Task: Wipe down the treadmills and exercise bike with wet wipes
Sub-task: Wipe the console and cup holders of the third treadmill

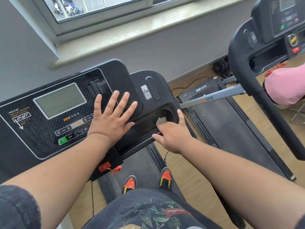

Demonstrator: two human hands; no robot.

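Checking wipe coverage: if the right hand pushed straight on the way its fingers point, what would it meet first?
Probably the far wall of the round black cup-holder recess: the right hand presses the crumpled white wet wipe into it. Depth is unclear.

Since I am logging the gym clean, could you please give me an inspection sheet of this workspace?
Surface: treadmill console, display blank.
Job's things: wet wipe in the console's cup holder; second treadmill to the right.
Clutter: red safety key under the console; dumbbells by the wall.
Grippers: left hand flat on the console; right hand presses the wipe into the holder.
Cables: black cable on the floor.
Surroundings: window sill, grey wall, wooden floor.
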